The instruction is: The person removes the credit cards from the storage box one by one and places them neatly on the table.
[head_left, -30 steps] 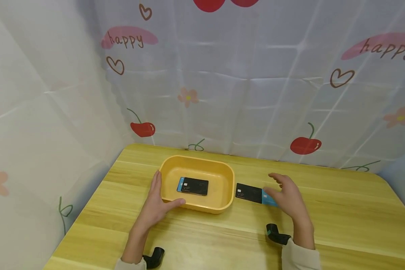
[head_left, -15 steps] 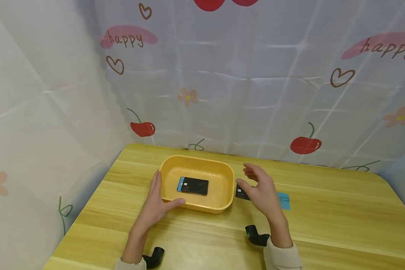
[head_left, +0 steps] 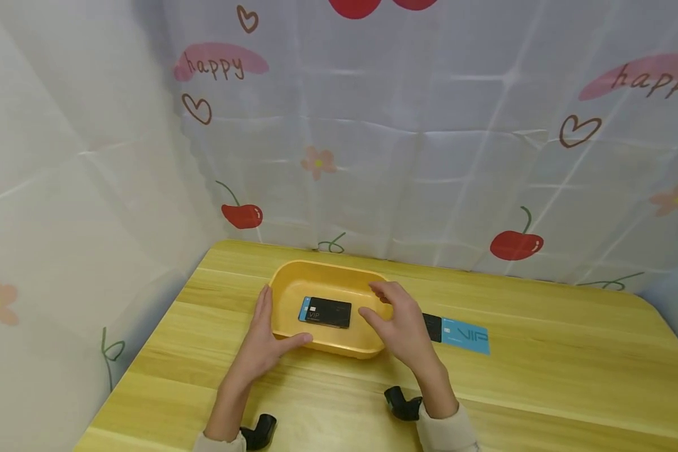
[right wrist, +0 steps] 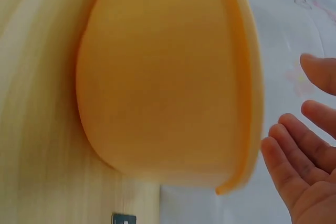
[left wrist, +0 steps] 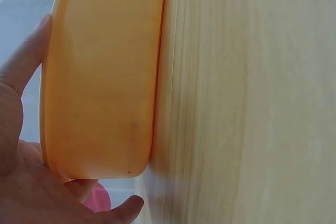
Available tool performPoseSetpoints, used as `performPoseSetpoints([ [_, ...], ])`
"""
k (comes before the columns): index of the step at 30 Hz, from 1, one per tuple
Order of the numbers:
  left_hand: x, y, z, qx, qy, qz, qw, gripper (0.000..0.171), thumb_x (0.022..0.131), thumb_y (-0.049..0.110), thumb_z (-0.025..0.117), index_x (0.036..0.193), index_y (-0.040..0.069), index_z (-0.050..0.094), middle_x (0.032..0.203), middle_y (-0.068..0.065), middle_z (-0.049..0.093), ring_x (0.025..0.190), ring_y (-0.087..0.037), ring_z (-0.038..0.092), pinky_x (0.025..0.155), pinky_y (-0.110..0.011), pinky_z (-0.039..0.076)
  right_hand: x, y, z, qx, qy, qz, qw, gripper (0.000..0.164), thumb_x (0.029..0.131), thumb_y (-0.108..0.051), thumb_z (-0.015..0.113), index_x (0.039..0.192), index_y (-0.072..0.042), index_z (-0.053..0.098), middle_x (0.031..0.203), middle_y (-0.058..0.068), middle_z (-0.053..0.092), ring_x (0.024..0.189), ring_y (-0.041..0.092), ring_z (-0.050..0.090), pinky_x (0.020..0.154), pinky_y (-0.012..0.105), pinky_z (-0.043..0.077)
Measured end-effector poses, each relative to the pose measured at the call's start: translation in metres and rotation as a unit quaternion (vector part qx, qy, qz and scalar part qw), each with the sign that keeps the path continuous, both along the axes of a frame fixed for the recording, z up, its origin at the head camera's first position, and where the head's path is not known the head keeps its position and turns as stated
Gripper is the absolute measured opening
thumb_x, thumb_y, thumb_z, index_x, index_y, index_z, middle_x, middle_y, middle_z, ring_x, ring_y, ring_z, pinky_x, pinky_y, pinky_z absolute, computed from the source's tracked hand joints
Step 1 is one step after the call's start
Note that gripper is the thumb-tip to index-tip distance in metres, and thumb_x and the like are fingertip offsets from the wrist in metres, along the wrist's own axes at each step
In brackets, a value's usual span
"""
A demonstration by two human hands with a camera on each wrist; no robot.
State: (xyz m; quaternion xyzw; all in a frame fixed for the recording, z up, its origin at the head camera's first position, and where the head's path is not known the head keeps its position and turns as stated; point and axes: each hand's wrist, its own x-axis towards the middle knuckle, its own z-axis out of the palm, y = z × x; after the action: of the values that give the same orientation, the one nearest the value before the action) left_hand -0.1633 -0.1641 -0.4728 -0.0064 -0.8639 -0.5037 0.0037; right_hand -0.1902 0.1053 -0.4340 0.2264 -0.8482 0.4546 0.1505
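A yellow plastic bin (head_left: 316, 275) stands on the wooden table. Its front left corner lies between the thumb and fingers of my left hand (head_left: 262, 348), the thumb on the front rim and the fingers along the left side. Inside the bin a black VIP card (head_left: 330, 312) lies flat over a blue card (head_left: 303, 306). My right hand (head_left: 405, 326) reaches over the right rim, thumb and fingers apart with nothing between them. To the right, partly behind that hand, a black card (head_left: 433, 328) lies end to end with a blue VIP card (head_left: 468, 338).
Wood-grained table (head_left: 570, 370) extends right and toward the front. A white printed curtain (head_left: 384, 188) hangs along the back edge. Black wrist-worn mounts (head_left: 402, 403) stick out beside both wrists.
My right hand has moved left, from above the loose cards to over the bin's right rim, uncovering the blue card. My left hand and the cards stay put.
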Motion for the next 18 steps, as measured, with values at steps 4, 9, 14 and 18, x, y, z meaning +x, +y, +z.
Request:
performPoseSetpoints([
  [4, 0.0, 0.0, 0.0, 0.003, 0.002, 0.002, 1.0, 0.129, 0.074, 0.042, 0.087, 0.158, 0.005, -0.005, 0.164, -0.013, -0.008, 0.149, -0.031, -0.001, 0.117, -0.054, 0.009, 0.0, -0.014, -0.004, -0.003, 0.03, 0.003, 1.0, 0.042, 0.082, -0.007, 0.081, 0.12, 0.0, 0.065, 0.111, 0.012, 0.064, 0.099, 0.03, 0.06, 0.084, 0.05, 0.051],
  [9, -0.001, 0.001, 0.002, 0.003, 0.005, -0.001, 1.0, 0.13, 0.074, 0.043, 0.087, 0.158, 0.005, -0.005, 0.164, -0.013, -0.007, 0.149, -0.031, 0.0, 0.116, -0.055, 0.01, 0.001, -0.024, -0.01, -0.013, 0.025, 0.011, 1.0, 0.041, 0.083, -0.009, 0.08, 0.12, -0.002, 0.065, 0.112, 0.01, 0.063, 0.099, 0.029, 0.059, 0.083, 0.052, 0.051],
  [14, -0.002, 0.0, 0.002, -0.002, 0.01, -0.003, 0.9999, 0.127, 0.076, 0.041, 0.086, 0.158, 0.004, -0.005, 0.164, -0.015, -0.007, 0.149, -0.032, 0.0, 0.116, -0.055, 0.01, 0.001, -0.029, -0.011, -0.014, 0.006, 0.015, 1.0, 0.042, 0.084, -0.009, 0.08, 0.122, -0.002, 0.064, 0.112, 0.01, 0.063, 0.099, 0.029, 0.058, 0.084, 0.052, 0.05],
  [18, 0.0, 0.0, 0.001, -0.008, 0.006, -0.003, 0.9999, 0.127, 0.077, 0.041, 0.085, 0.157, 0.003, -0.005, 0.163, -0.016, -0.007, 0.149, -0.033, -0.001, 0.116, -0.055, 0.01, 0.0, -0.028, -0.014, 0.003, -0.016, 0.015, 1.0, 0.042, 0.084, -0.009, 0.079, 0.122, -0.001, 0.064, 0.113, 0.012, 0.062, 0.099, 0.033, 0.058, 0.082, 0.052, 0.051],
])
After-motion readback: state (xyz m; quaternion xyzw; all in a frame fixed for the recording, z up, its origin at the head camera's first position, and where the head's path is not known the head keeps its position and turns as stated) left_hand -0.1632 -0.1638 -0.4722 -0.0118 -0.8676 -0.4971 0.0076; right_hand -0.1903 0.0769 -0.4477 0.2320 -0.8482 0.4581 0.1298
